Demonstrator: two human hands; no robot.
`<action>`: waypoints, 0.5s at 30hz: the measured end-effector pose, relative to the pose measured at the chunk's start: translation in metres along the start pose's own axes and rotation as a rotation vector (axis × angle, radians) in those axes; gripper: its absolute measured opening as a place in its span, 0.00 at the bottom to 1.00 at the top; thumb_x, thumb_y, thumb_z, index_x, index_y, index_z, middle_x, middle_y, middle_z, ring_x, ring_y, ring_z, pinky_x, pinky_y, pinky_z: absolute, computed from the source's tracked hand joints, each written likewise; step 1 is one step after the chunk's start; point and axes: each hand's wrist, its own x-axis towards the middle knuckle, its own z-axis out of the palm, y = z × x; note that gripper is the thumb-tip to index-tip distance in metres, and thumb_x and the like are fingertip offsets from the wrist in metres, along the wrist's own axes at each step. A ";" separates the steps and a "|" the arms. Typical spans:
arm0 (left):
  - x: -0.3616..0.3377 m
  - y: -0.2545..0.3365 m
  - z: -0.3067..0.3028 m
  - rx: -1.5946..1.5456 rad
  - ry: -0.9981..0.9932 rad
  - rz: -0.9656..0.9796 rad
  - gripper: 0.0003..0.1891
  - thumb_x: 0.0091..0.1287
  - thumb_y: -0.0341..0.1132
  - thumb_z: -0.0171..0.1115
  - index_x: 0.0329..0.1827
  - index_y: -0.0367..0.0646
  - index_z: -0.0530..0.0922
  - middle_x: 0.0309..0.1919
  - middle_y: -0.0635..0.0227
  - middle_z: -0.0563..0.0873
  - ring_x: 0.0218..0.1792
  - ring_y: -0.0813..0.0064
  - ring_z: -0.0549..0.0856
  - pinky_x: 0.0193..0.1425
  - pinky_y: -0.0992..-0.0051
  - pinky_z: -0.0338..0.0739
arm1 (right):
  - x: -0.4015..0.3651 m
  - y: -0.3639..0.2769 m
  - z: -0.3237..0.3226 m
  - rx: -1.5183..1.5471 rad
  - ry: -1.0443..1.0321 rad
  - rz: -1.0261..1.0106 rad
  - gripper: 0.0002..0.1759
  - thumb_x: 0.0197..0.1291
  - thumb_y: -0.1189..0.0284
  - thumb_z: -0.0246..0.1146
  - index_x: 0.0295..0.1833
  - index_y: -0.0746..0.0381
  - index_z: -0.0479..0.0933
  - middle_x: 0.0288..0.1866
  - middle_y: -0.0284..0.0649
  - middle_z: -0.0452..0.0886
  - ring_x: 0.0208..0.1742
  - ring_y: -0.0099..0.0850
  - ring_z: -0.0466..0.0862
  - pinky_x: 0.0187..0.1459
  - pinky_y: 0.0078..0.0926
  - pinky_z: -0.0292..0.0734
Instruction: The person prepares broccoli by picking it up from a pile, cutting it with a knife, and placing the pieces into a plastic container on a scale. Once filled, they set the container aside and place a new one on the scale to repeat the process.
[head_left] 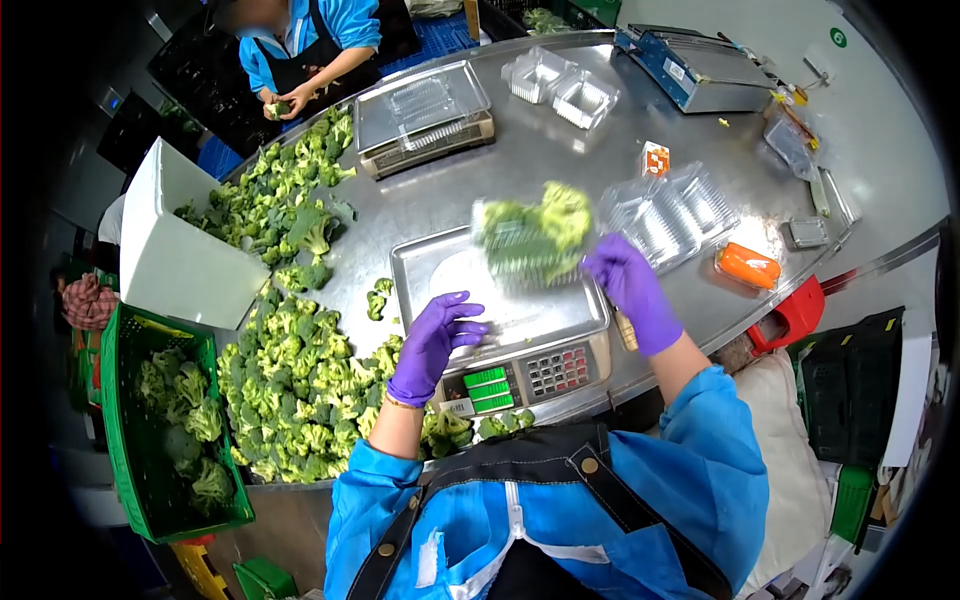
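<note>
My right hand (632,290), in a purple glove, grips the right edge of a clear plastic tray of broccoli (535,235), which is blurred and held above the scale pan. Over the left part of the metal pan (425,280) is my left hand (437,340), also gloved, its fingers apart and holding nothing. The scale's display and keypad (558,372) face me. A large heap of broccoli florets (290,385) lies left of the scale, and a few small pieces (377,300) rest beside the pan.
Clear empty containers (670,215) lie to the right, near a wrapped orange item (748,266). A second scale (425,115) stands farther back. A white box (180,240) and green crate (170,440) are at left. A co-worker (320,50) holds broccoli across the table.
</note>
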 end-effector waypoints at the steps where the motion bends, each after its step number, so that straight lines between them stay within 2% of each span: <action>1: 0.001 0.002 0.002 0.022 0.005 0.049 0.24 0.69 0.47 0.46 0.59 0.35 0.67 0.49 0.54 0.78 0.44 0.64 0.81 0.52 0.68 0.75 | 0.018 -0.007 -0.008 0.054 -0.001 -0.083 0.04 0.56 0.74 0.54 0.32 0.63 0.70 0.27 0.42 0.78 0.30 0.30 0.80 0.32 0.22 0.75; 3: 0.002 -0.002 -0.009 -0.001 0.016 0.052 0.25 0.69 0.47 0.45 0.59 0.34 0.67 0.48 0.55 0.79 0.44 0.64 0.81 0.52 0.68 0.75 | 0.064 -0.023 -0.031 0.059 0.138 -0.157 0.09 0.60 0.72 0.52 0.37 0.67 0.72 0.36 0.47 0.79 0.39 0.35 0.82 0.40 0.24 0.78; 4: 0.001 -0.008 -0.016 -0.024 0.023 0.043 0.24 0.69 0.46 0.45 0.58 0.34 0.68 0.48 0.54 0.79 0.44 0.64 0.81 0.52 0.68 0.76 | 0.083 -0.032 -0.034 0.060 0.133 -0.167 0.09 0.60 0.72 0.52 0.37 0.67 0.72 0.36 0.47 0.79 0.39 0.35 0.82 0.40 0.24 0.78; 6: -0.003 -0.015 -0.021 -0.076 0.047 0.005 0.22 0.70 0.45 0.46 0.56 0.34 0.69 0.47 0.53 0.79 0.44 0.64 0.82 0.51 0.69 0.77 | 0.118 -0.050 -0.037 0.002 0.223 -0.303 0.15 0.62 0.71 0.51 0.49 0.70 0.68 0.42 0.51 0.78 0.45 0.39 0.82 0.45 0.24 0.78; 7: -0.006 -0.016 -0.021 -0.087 0.079 -0.006 0.22 0.69 0.44 0.46 0.56 0.33 0.70 0.47 0.53 0.80 0.44 0.63 0.82 0.50 0.69 0.77 | 0.131 -0.059 -0.042 0.005 0.219 -0.309 0.15 0.62 0.71 0.51 0.49 0.70 0.68 0.42 0.51 0.78 0.45 0.39 0.82 0.45 0.24 0.78; 9: -0.008 -0.021 -0.024 -0.128 0.102 -0.027 0.22 0.69 0.43 0.47 0.57 0.33 0.69 0.47 0.52 0.79 0.44 0.63 0.82 0.51 0.69 0.78 | 0.152 -0.071 -0.060 0.022 0.256 -0.074 0.21 0.62 0.76 0.49 0.61 0.70 0.58 0.41 0.50 0.77 0.51 0.43 0.79 0.47 0.25 0.79; 10: -0.010 -0.022 -0.027 -0.145 0.100 -0.036 0.21 0.68 0.41 0.49 0.56 0.34 0.70 0.48 0.53 0.79 0.47 0.62 0.81 0.52 0.67 0.77 | 0.159 -0.066 -0.070 -0.049 0.310 -0.076 0.29 0.63 0.72 0.50 0.66 0.68 0.51 0.42 0.50 0.77 0.50 0.43 0.79 0.46 0.27 0.78; 11: -0.010 -0.023 -0.029 -0.141 0.100 -0.039 0.21 0.68 0.41 0.49 0.56 0.34 0.70 0.48 0.53 0.79 0.47 0.62 0.81 0.52 0.67 0.77 | 0.159 -0.061 -0.073 -0.045 0.312 -0.076 0.29 0.63 0.72 0.50 0.66 0.68 0.51 0.42 0.50 0.77 0.50 0.43 0.79 0.46 0.27 0.78; 13: -0.010 -0.027 -0.032 -0.172 0.114 -0.036 0.21 0.68 0.41 0.49 0.56 0.34 0.70 0.48 0.52 0.79 0.47 0.62 0.81 0.52 0.67 0.77 | 0.149 -0.045 -0.083 -0.506 0.438 -0.226 0.29 0.62 0.66 0.52 0.66 0.66 0.55 0.45 0.51 0.77 0.43 0.40 0.81 0.42 0.29 0.78; 14: -0.011 -0.029 -0.032 -0.177 0.114 -0.041 0.21 0.68 0.41 0.49 0.56 0.34 0.70 0.48 0.52 0.79 0.47 0.62 0.81 0.52 0.67 0.77 | 0.136 -0.032 -0.091 -0.934 0.498 -0.490 0.26 0.60 0.61 0.56 0.59 0.66 0.67 0.42 0.50 0.79 0.34 0.43 0.82 0.38 0.36 0.76; 15: -0.011 -0.029 -0.031 -0.174 0.120 -0.040 0.21 0.68 0.41 0.48 0.57 0.33 0.69 0.48 0.52 0.79 0.46 0.62 0.82 0.51 0.68 0.78 | 0.126 -0.021 -0.104 -0.939 0.501 -0.483 0.26 0.60 0.61 0.56 0.59 0.66 0.67 0.42 0.50 0.79 0.34 0.43 0.82 0.38 0.36 0.76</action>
